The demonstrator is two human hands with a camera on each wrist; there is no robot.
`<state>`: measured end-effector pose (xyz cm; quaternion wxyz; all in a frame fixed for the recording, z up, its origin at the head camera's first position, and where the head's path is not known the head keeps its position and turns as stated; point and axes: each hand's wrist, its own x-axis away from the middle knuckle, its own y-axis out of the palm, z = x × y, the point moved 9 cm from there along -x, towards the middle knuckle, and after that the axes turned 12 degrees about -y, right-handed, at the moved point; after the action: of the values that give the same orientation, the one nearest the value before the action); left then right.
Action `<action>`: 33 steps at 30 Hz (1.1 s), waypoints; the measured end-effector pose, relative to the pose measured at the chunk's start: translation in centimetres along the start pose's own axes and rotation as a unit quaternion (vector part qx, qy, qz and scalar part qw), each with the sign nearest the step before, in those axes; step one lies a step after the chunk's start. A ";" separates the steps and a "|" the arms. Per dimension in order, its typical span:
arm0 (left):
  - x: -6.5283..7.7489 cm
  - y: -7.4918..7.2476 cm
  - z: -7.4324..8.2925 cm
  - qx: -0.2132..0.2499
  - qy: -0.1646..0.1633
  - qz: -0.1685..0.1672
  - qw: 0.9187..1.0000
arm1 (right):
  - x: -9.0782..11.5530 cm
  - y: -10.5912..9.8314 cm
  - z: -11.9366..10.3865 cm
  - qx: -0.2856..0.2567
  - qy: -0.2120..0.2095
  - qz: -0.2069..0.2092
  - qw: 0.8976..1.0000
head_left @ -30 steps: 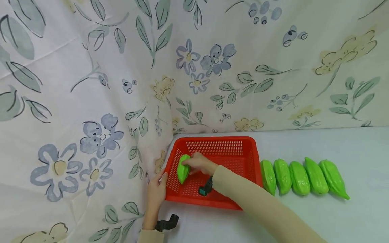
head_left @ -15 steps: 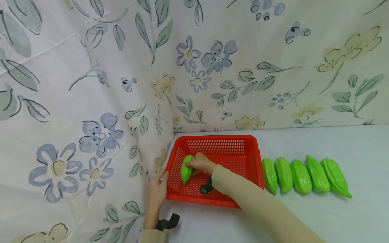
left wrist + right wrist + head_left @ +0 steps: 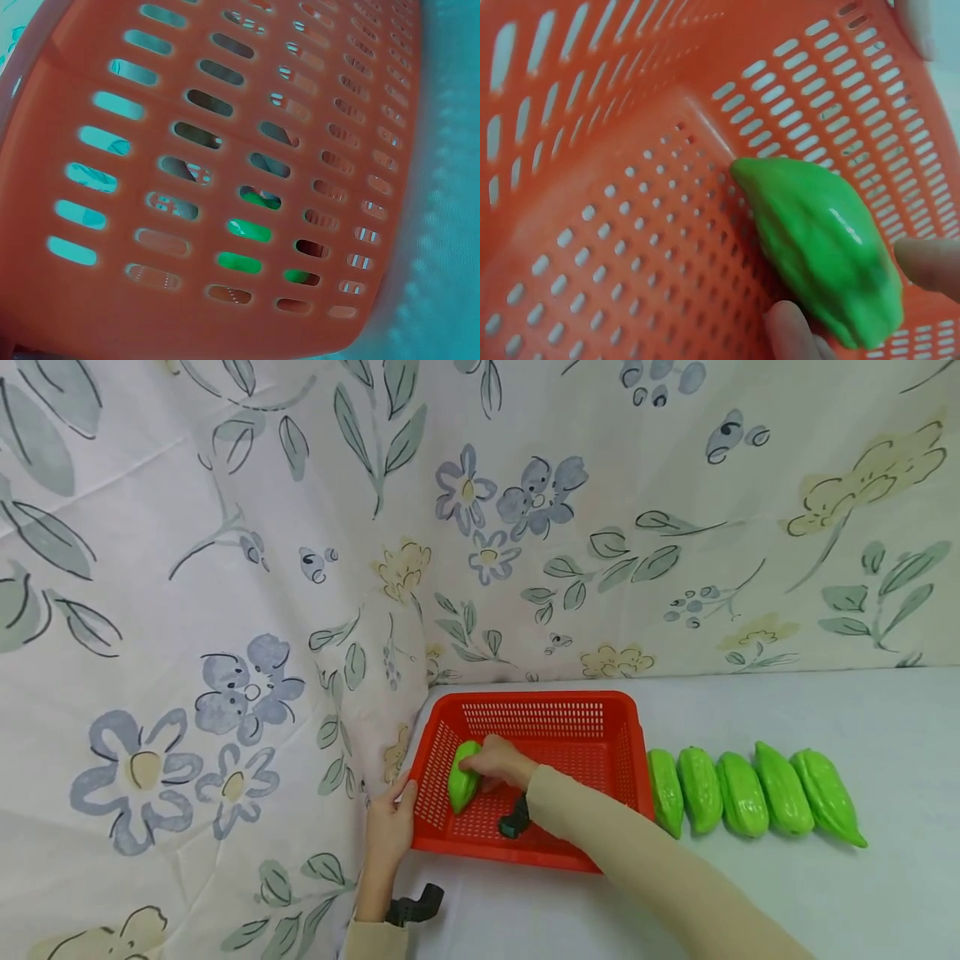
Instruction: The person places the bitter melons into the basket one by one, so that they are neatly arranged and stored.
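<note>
A glossy green pod-shaped vegetable, ridged and pointed at one end, is inside the red plastic basket, near its left wall. My right hand pinches it from the right. In the right wrist view, fingertips lie on either side of the green vegetable, close above the basket floor; whether it touches the floor I cannot tell. My left hand grips the basket's left rim, thumb on top. Through the slots of the basket wall, the left wrist view shows bits of green.
Several similar green vegetables lie side by side in a row on the white table, just right of the basket. Floral cloth hangs behind and to the left, close to the basket.
My right hand has shifted slightly right inside the basket with the green vegetable. The left hand stays on the rim. The whole head view has drifted a little.
</note>
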<state>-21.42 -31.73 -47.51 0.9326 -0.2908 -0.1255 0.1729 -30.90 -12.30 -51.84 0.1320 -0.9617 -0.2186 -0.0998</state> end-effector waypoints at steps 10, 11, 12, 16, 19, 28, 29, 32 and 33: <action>0.3 0.2 -0.3 -0.001 -0.011 -0.005 1.000 | 3.3 -2.7 -4.2 0.135 -0.046 -0.054 0.988; 0.4 0.2 -0.4 -0.001 -0.013 -0.005 1.000 | 3.9 -3.0 -4.9 0.143 -0.054 -0.061 0.986; 0.5 0.2 -0.5 0.000 -0.017 -0.007 1.000 | 4.4 -3.4 -5.6 0.149 -0.062 -0.065 0.985; 0.6 0.1 -0.6 0.005 -0.017 -0.005 1.000 | 7.3 -5.5 -8.4 0.132 -0.093 -0.070 0.984; 0.4 -0.1 -0.3 0.002 -0.001 0.009 1.000 | 9.4 -7.2 -10.0 0.101 -0.111 -0.070 0.986; 0.2 -0.2 -0.1 -0.004 0.003 0.011 1.000 | 12.8 -10.2 -12.3 0.070 -0.133 -0.054 0.987; 0.2 -0.2 -0.1 -0.003 0.003 0.011 1.000 | 13.0 -10.5 -12.3 0.069 -0.134 -0.050 0.987; 0.4 -0.1 0.1 -0.005 0.002 0.011 1.000 | 13.4 -11.5 -12.1 0.060 -0.139 -0.041 0.988; 0.4 -0.1 0.2 -0.007 0.003 0.013 1.000 | 13.5 -11.9 -12.0 0.058 -0.141 -0.038 0.988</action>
<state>-21.10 -31.51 -47.24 0.9288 -0.2993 -0.1199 0.1827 -25.84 -0.19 -34.63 0.1516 -0.9478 -0.2769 0.0445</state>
